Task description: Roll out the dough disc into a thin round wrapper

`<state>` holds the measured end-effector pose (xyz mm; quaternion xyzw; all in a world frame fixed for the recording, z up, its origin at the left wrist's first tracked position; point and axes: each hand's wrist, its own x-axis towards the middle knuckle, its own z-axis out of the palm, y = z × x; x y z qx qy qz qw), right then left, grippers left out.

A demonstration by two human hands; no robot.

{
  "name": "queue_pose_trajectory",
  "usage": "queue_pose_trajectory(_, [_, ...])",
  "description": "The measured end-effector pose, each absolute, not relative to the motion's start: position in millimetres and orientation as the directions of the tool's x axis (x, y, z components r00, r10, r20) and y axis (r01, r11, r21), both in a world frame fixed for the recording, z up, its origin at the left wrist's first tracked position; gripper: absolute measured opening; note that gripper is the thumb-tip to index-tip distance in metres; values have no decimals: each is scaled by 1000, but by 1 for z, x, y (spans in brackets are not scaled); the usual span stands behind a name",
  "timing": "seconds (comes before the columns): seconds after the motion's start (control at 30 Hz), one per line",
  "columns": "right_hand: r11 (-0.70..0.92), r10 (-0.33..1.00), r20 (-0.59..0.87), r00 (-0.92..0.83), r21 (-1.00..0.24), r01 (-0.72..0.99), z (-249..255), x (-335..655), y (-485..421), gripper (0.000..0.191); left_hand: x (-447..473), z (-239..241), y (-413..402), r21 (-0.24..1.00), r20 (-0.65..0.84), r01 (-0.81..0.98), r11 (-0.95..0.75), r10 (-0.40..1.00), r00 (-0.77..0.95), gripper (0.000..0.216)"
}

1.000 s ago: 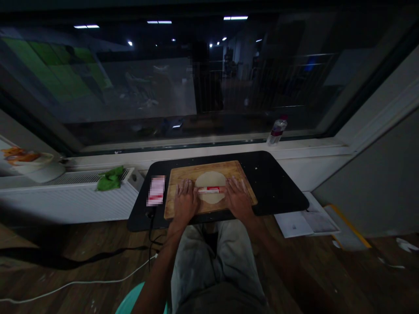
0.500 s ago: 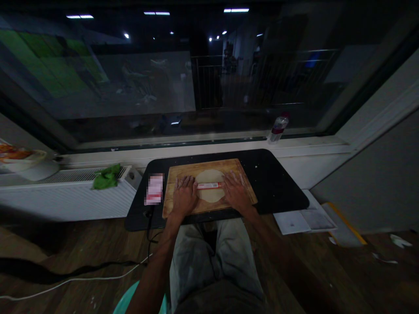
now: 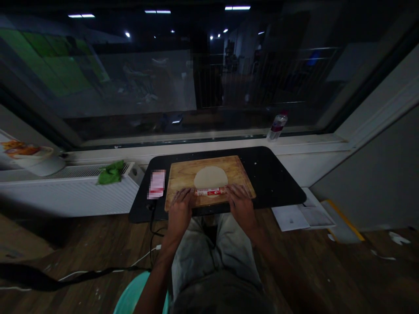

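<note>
A flat round of pale dough lies on a wooden cutting board that sits on a small black table. A red-and-white cylinder used as a rolling pin rests across the dough's near edge. My left hand presses flat on the pin's left end, fingers stretched out. On the pin's right end my right hand lies flat in the same way. Both hands are at the board's near edge.
A blurred red-and-white packet lies left of the board. A white radiator with a green cloth stands at the left. A plastic bottle is on the windowsill. Cables and papers lie on the wooden floor.
Both hands have rolled the pin back toward me, from the middle of the dough to its near edge. More of the dough shows beyond the pin.
</note>
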<state>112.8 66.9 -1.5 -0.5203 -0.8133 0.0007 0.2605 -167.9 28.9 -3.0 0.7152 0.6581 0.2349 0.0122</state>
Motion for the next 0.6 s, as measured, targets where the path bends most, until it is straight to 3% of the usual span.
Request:
queue_pose_trajectory(0.37, [506, 827, 458, -327, -352, 787, 0, 117, 73, 47, -149, 31, 28, 263, 275, 965, 0, 958, -75, 27])
queue_pose_trajectory(0.6, [513, 828, 467, -309, -412, 753, -2, 119, 68, 44, -153, 30, 20, 244, 279, 969, -42, 960, -29, 53])
